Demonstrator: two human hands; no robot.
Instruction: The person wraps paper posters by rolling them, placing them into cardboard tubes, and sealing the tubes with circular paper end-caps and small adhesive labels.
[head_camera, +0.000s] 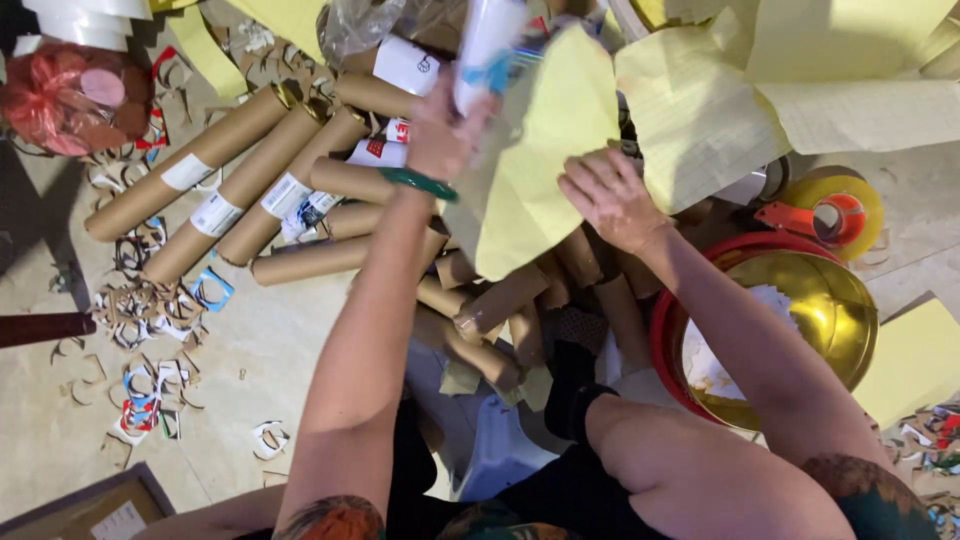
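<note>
Bowl: your gold bowl (850, 310) sits in a red basin (662, 340), white scraps inside.
Left hand (445, 135): fist around a white tube (487, 40).
Right hand (610, 200): spread flat beside the yellow sheet (545, 160).

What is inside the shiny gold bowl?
The gold bowl holds something white and crumpled-looking, maybe paper scraps. The right forearm covers part of the bowl, so the rest is hidden.

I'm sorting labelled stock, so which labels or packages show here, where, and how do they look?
White labels: rectangular stickers on the long brown cardboard tubes, upper left.
Red-and-white label: on a tube beside the left hand.
White-and-blue wrapped roll: upright, gripped by the left hand.
White label: on a framed board, bottom left.
</note>
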